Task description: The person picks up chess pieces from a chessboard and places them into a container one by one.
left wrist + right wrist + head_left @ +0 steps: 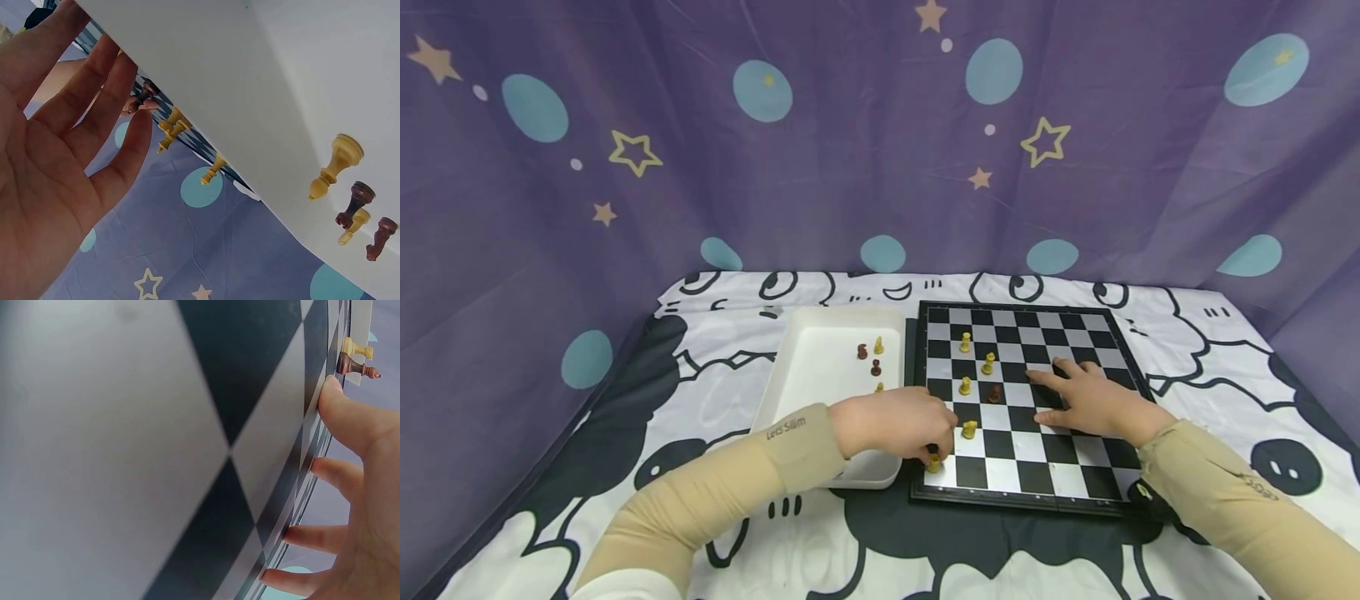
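Observation:
My left hand (901, 421) reaches over the tray's right wall to the near left corner of the chessboard (1030, 502). Its thumb and fingertips pinch a yellow chess piece (933, 463) there; in the left wrist view the tray wall partly hides the fingertips. Just beyond stands a yellow knight (969, 429). Farther back are a yellow rook (966, 342), two other yellow pieces and a dark red bishop (356, 365). My right hand (1093, 402) rests spread on the right half of the board, its fingertips touching the squares and holding nothing.
Left of the board, close beside it, sits a white tray (797, 354). Inside are a dark red knight (862, 352), another dark red piece (876, 367) and two yellow ones. A cartoon-print cloth (722, 333) covers the table; a purple curtain (880, 167) hangs behind.

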Demonstrator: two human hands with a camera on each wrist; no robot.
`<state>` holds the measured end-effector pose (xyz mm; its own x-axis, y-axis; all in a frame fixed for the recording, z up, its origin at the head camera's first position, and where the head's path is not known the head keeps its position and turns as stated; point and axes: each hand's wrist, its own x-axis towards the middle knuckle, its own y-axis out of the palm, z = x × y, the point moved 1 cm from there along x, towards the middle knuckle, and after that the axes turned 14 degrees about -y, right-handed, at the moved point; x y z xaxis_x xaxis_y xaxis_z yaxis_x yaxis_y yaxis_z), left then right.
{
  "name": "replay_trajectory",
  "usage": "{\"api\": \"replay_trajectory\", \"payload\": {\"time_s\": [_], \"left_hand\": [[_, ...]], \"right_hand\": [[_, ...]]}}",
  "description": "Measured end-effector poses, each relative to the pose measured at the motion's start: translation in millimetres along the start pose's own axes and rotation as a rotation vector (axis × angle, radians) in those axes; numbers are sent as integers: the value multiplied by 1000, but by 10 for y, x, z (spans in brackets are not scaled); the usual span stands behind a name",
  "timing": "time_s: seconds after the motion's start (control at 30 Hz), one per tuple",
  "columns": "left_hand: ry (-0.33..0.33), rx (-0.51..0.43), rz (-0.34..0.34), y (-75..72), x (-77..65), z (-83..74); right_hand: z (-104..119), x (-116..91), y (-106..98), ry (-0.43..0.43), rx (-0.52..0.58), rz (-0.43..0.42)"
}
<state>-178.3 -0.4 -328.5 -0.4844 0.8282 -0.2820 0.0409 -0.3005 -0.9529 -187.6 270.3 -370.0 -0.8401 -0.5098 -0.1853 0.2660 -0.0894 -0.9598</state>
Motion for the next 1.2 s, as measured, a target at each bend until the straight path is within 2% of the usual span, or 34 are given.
{"api": "replay_trajectory", "payload": {"time_s": [0.83,1.2], "left_hand": [[22,16,-2,-14,1,-7],[4,-36,-48,-97,-14,15]], "right_hand": [[-1,-3,0,-4,2,-3],[6,-7,-5,-9,-1,1]]}}
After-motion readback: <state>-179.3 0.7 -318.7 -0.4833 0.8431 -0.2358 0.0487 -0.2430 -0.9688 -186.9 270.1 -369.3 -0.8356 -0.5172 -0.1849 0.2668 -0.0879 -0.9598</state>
